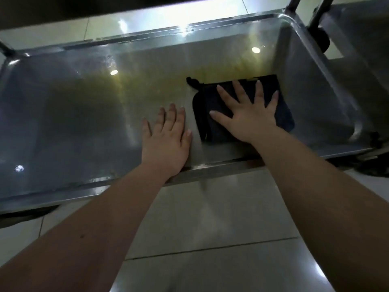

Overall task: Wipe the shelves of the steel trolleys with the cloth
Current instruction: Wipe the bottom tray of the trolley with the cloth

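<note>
At centre right of the frame, the right hand (250,114) presses the dark cloth (282,110) flat on the trolley shelf (84,114) with fingers spread, probably for wiping pressure. The left hand (168,133), fingers straight, braces just beside it.

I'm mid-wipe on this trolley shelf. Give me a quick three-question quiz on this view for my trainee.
1. True or false: the left hand rests on the cloth.
2. Where on the shelf does the cloth lie? A) left end B) middle C) right end, near the side wall
3. Fill in: the right hand presses the cloth with its fingers ____ (spread / curled).

Key:
1. False: it lies flat on the shelf beside the cloth.
2. C
3. spread
</note>
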Action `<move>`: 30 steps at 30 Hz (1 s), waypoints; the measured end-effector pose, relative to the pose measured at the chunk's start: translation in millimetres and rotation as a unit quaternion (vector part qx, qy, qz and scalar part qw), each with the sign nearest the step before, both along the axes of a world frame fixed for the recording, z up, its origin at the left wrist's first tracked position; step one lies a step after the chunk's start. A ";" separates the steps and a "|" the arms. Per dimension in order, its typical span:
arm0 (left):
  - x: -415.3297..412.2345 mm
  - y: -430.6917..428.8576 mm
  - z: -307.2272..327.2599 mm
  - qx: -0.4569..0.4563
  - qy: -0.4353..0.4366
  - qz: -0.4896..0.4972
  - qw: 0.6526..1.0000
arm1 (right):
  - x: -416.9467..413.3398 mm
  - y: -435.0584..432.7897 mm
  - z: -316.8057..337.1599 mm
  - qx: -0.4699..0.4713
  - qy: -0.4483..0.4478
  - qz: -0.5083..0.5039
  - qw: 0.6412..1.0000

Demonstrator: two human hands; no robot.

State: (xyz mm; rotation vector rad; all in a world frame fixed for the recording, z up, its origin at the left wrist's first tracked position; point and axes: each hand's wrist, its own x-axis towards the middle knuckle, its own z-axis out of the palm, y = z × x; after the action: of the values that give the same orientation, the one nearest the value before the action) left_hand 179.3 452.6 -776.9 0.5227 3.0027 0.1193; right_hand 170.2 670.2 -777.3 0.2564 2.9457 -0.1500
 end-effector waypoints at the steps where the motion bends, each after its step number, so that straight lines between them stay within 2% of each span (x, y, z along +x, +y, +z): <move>1: -0.2 -0.2 -0.2 0.004 0.002 0.001 1.000 | -17.3 1.8 1.7 -0.002 -0.002 -0.009 1.000; 6: -1.5 -2.1 0.1 0.030 0.004 0.008 1.000 | -52.6 -3.8 14.9 -0.028 -0.035 -0.038 0.998; 12: 0.5 1.6 -2.9 0.030 0.018 0.014 0.999 | 63.1 -15.3 13.3 -0.014 -0.024 0.012 1.000; 15: 2.4 1.8 -3.6 0.026 0.022 0.011 0.999 | 88.2 -20.8 12.8 -0.018 -0.044 0.038 0.998; 18: 4.8 1.5 -3.5 0.015 0.018 0.010 1.000 | 64.3 -18.9 11.8 -0.018 -0.039 0.029 0.999; 25: 2.1 1.9 -3.2 0.018 0.006 0.013 1.000 | -63.6 -19.9 11.2 0.005 -0.034 0.016 0.999; 28: 0.5 1.7 -3.0 0.036 -0.002 0.022 0.999 | -69.1 -22.8 10.5 0.038 -0.002 0.035 0.999; 30: -0.3 0.7 -2.7 0.040 -0.004 0.026 0.999 | -57.3 -22.5 11.2 0.024 0.013 0.040 0.999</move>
State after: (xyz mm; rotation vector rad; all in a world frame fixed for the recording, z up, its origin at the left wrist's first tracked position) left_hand 179.0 453.3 -779.6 0.4504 3.0144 0.2459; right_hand 112.9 647.7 -766.2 0.1454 2.9828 -0.0717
